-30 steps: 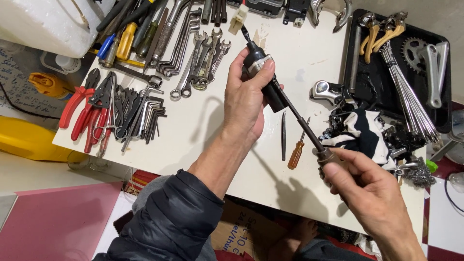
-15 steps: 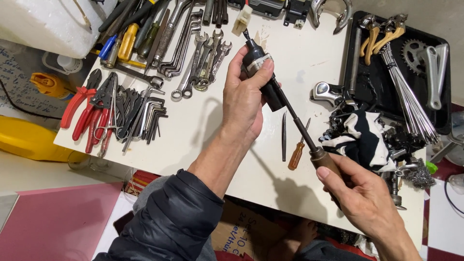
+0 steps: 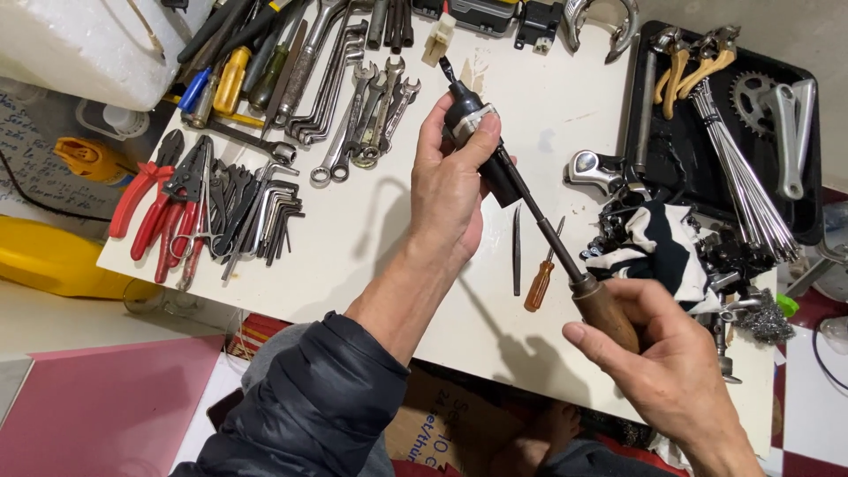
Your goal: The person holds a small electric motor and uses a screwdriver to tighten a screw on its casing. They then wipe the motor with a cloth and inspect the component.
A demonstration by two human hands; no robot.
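We hold a long screwdriver (image 3: 565, 261) in the air above the white bench (image 3: 371, 230), one end in each hand. Our right hand (image 3: 671, 367) is wrapped around the brown wooden handle (image 3: 605, 314), fingers (image 3: 592, 340) curled shut on it with the thumb lying along its near side. Our left hand (image 3: 450, 190) is closed around a small black cylindrical part (image 3: 473, 124) with a pale band, the thumb (image 3: 481, 150) pressed on its side and the other fingers behind it, so we cannot see how they sit. The dark shaft runs from just past our right fingers up into the lower end of that part, which seems already seated on the tool; a short black stub pokes out beyond our left fingertips. As we judge it, the tool is engaged with the part and both grips are set, so the work is underway, but nothing here shows whether anything has loosened or tightened, and the part is not yet set down or taken apart. Below our left palm, on the bench, lie a thin dark pick (image 3: 516, 252) and a small orange-handled screwdriver (image 3: 541, 281), both untouched. Beyond our left fingertips lie wrenches (image 3: 367, 115), and farther left hex keys (image 3: 261, 212) and red-handled pliers (image 3: 146, 208). Past our right fingers sit a striped cloth (image 3: 654, 243) and a black tray (image 3: 799, 190) of spokes and metal parts.
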